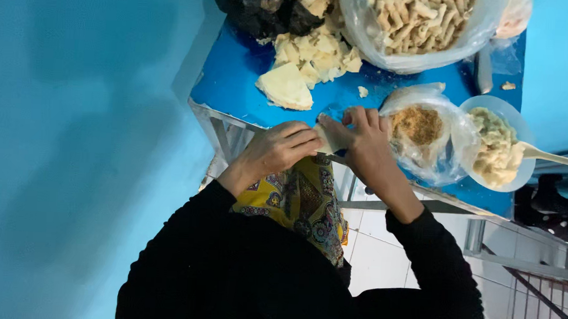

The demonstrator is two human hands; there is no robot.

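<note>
At the near edge of the blue table (236, 81), 2 hands meet on a pale wrapper piece (328, 140): the left hand (284, 150) curls its fingers onto it, the right hand (361, 140) pinches its top, just beside a bag of brown crumbs (419, 130) and a bowl of filling (498, 146)

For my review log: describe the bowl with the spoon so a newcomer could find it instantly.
Start at the blue table and go to its near right corner. There sits the bowl, pale and translucent, heaped with lumpy cream filling, a pale spoon sticking out rightward. Unlike the neighbouring bag of brown crumbs, it is rigid and round.
</note>
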